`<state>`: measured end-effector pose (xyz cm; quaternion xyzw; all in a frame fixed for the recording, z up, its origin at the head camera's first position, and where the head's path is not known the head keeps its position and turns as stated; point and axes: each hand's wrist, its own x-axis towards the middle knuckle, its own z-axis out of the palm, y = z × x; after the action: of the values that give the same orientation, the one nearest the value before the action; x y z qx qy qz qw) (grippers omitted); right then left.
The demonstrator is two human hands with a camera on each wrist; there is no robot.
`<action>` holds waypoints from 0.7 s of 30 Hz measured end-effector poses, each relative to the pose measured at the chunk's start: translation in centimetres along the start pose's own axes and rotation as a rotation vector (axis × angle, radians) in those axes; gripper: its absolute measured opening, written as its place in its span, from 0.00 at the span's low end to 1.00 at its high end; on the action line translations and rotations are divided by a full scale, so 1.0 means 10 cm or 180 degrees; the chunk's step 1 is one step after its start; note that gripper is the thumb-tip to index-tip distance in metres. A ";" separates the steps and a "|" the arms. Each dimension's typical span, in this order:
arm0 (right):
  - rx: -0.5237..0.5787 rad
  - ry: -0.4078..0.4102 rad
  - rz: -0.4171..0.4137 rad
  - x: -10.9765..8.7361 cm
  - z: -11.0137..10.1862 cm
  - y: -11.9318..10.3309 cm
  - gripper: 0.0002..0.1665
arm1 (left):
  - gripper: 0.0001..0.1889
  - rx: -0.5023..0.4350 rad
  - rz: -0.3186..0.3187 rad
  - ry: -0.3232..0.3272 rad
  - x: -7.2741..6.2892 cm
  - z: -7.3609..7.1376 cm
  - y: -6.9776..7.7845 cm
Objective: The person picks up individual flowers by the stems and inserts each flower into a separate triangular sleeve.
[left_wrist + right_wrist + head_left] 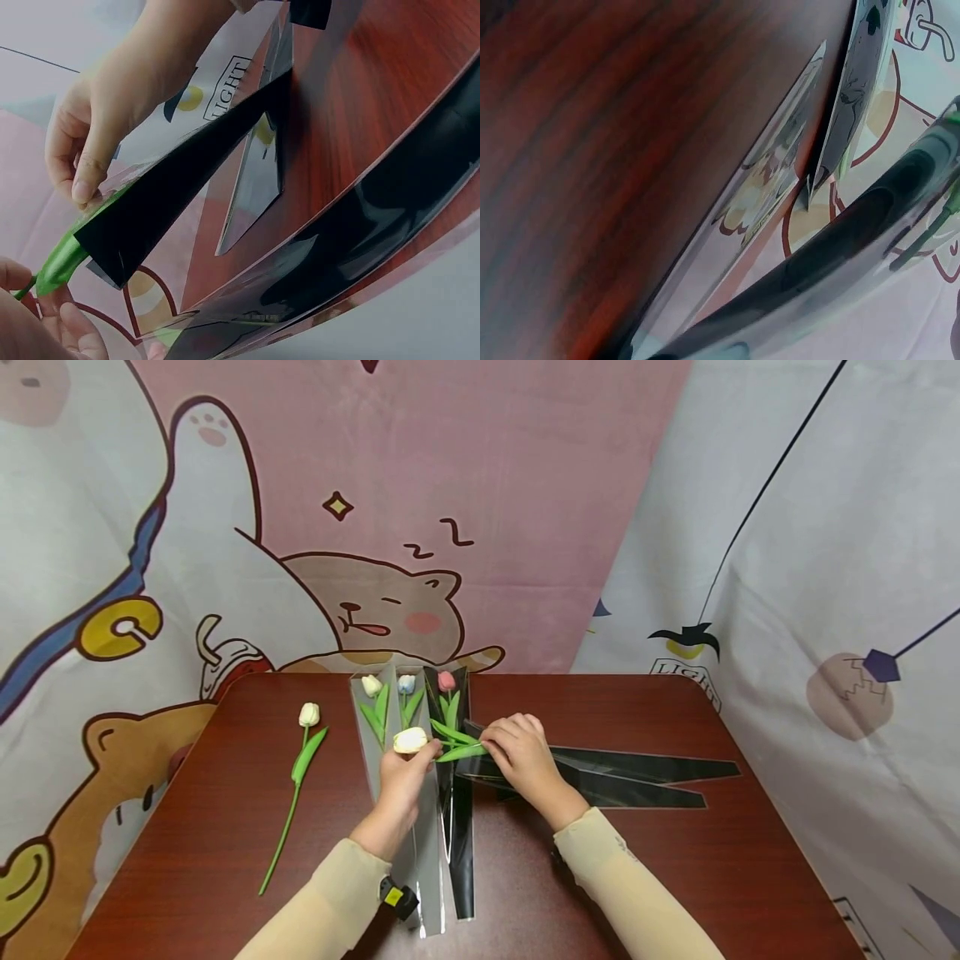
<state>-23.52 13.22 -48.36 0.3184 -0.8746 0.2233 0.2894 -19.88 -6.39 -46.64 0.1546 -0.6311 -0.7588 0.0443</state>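
Note:
My left hand point(401, 781) holds a white tulip point(410, 740) by its stem just below the bloom, with the green leaves point(459, 748) pointing right. Thumb and fingers of my right hand point(528, 760) pinch the mouth of a clear-and-black flower sleeve point(180, 195). In the left wrist view, part of a green leaf lies inside that sleeve's mouth, and its narrow end points away from the bloom. The stem's lower end is hidden. Under my left hand lie sleeved tulips: one white point(371, 685), one blue point(407, 683) and one pink point(447, 681).
A loose white tulip point(309, 715) with a long stem lies at the left on the brown table point(217, 827). Another black sleeve point(667, 766) lies on the right side. A patterned cloth point(525, 510) hangs behind the table.

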 end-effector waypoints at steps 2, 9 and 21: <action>0.0051 -0.0004 0.0044 -0.01 0.00 0.01 0.04 | 0.15 0.0092 0.0003 -0.0011 0.00 0.01 -0.01; 0.0139 0.0048 0.0101 -0.02 -0.02 0.03 0.03 | 0.27 0.0429 0.0171 -0.0211 0.02 -0.01 0.00; 0.0173 0.0053 0.0198 -0.02 -0.05 0.05 0.04 | 0.09 0.0192 -0.0104 -0.0270 0.08 -0.04 0.19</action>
<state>-23.53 13.92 -48.25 0.2969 -0.8753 0.2586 0.2809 -20.74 -7.31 -44.94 0.1338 -0.6525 -0.7459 0.0004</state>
